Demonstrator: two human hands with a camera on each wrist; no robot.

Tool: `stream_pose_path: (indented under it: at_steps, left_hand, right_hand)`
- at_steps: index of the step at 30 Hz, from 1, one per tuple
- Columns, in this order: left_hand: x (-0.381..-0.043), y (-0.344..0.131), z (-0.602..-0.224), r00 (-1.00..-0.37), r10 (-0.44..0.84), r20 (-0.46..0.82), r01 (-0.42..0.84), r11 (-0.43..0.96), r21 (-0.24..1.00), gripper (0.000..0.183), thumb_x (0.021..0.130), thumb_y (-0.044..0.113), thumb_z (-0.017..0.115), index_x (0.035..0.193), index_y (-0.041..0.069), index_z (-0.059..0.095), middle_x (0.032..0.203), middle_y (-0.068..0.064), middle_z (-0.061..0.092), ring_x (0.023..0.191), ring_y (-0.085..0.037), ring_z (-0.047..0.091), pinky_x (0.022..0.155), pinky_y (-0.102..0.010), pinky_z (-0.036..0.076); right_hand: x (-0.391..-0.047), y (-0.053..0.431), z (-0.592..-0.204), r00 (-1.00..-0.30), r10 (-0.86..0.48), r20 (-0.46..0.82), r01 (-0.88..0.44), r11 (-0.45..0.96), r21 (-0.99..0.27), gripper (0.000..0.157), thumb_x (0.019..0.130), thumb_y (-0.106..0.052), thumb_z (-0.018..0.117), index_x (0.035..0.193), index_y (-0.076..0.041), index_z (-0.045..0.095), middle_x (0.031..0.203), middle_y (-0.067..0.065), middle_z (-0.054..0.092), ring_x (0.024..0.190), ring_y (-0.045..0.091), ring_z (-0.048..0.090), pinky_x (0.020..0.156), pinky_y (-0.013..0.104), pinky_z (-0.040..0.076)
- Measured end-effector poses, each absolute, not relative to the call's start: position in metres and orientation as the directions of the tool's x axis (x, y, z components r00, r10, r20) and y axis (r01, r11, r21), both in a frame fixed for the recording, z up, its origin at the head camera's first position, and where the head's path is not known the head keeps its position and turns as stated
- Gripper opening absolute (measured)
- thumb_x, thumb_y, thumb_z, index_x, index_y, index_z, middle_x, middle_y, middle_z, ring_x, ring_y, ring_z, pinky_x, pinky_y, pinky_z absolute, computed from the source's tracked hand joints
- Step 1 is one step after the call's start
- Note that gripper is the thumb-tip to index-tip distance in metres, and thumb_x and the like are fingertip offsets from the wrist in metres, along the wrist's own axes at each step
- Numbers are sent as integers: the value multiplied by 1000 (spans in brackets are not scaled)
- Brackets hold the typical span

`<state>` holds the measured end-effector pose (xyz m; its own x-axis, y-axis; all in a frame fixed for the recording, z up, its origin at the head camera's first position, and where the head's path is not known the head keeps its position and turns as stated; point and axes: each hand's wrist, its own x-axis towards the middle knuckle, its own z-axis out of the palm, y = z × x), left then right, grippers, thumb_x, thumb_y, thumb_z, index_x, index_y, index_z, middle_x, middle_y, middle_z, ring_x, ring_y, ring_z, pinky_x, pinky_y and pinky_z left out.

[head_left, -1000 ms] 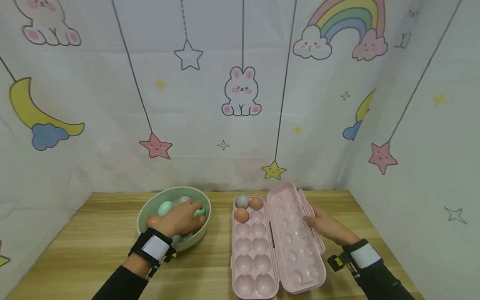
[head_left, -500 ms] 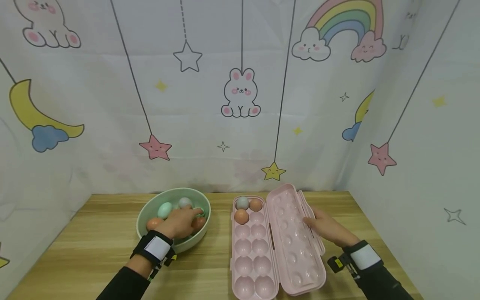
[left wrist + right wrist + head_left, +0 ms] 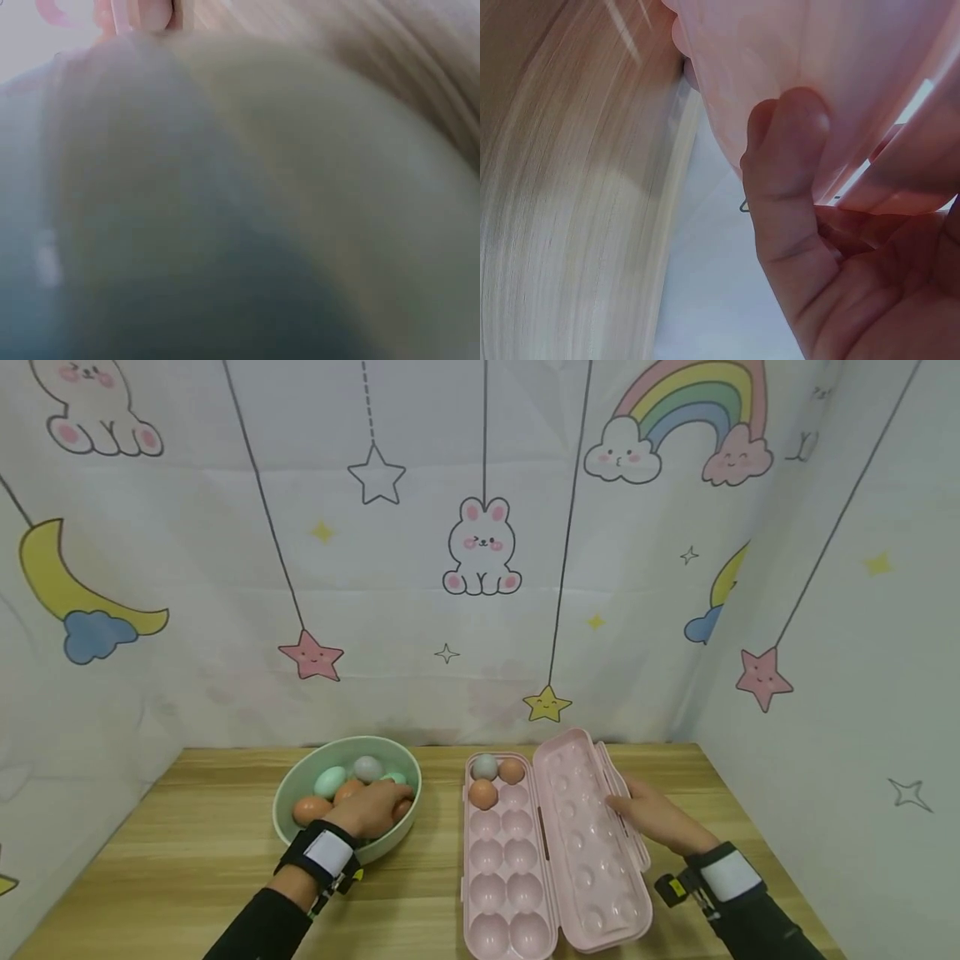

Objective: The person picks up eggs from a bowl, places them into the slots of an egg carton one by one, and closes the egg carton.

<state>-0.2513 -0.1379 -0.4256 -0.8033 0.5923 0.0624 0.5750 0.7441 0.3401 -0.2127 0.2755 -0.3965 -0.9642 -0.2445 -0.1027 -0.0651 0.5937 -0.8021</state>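
Note:
In the head view my left hand [image 3: 371, 808] reaches down into a pale green bowl [image 3: 281, 793]. Its fingers bend over a brown egg [image 3: 402, 811] near the bowl's right side, and I cannot tell whether they grip it. Around the hand lie a mint egg [image 3: 330, 782], a grey egg [image 3: 368, 768] and more brown ones. My right hand [image 3: 660, 810] holds the raised lid [image 3: 588, 843] of a pink egg carton [image 3: 487, 860]. In the right wrist view the thumb [image 3: 799, 142] presses the lid's inner face, with fingers behind it. Blur and the bowl wall fill the left wrist view.
At the carton's far end sit a grey egg [image 3: 484, 767] and two brown eggs, one of them a brown egg [image 3: 483, 793] in the second row. Bowl and carton stand on a wooden table [image 3: 187, 877]. A printed cloth [image 3: 390, 610] walls off the back and sides.
My left hand has shifted slightly right and lower within the bowl, so a brown egg behind it now shows. The right hand and the carton lid have stayed put.

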Motion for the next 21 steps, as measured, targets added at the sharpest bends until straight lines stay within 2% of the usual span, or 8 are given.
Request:
stream_pose_path:
  at_steps: [5,11,14,18,21]
  left_hand:
    - [-257,-136,-432,-816,577,21,543,754,370,17,95,7,49,79,14,49,71,3,44,67,-16,45,65,-36,39]
    - [-256,-138,-428,-814,581,31,548,749,372,13,94,5,49,84,13,51,76,1,47,73,-18,48,68,-38,41]
    - [-255,-139,-422,-845,534,14,503,788,356,8,90,4,53,90,13,54,79,-1,49,75,-20,49,67,-39,41]
    - [-254,-141,-418,-898,440,-16,411,850,330,22,80,7,62,99,16,57,85,-2,48,79,-19,47,65,-39,40]
    - [-255,-142,-416,-902,433,3,406,845,348,26,77,8,65,101,14,58,86,-3,47,80,-20,46,66,-38,39]
  right_hand:
    - [-213,276,-397,-964,-245,-102,-68,601,-796,56,100,-12,40,150,6,24,134,25,47,109,31,56,88,46,47]
    - [-213,276,-396,-963,-250,-100,-73,601,-796,56,100,-12,40,150,6,22,136,26,46,111,31,55,88,46,46]
    - [-213,276,-397,-964,-244,-102,-69,606,-793,56,100,-12,40,150,6,22,137,26,45,112,32,54,89,46,46]
    - [-213,275,-397,-966,-233,-108,-61,617,-785,57,100,-13,40,150,6,23,138,26,44,113,33,54,90,48,45]
    - [-212,274,-396,-966,-234,-111,-58,614,-787,57,100,-12,40,150,5,23,138,26,44,114,33,54,91,49,44]
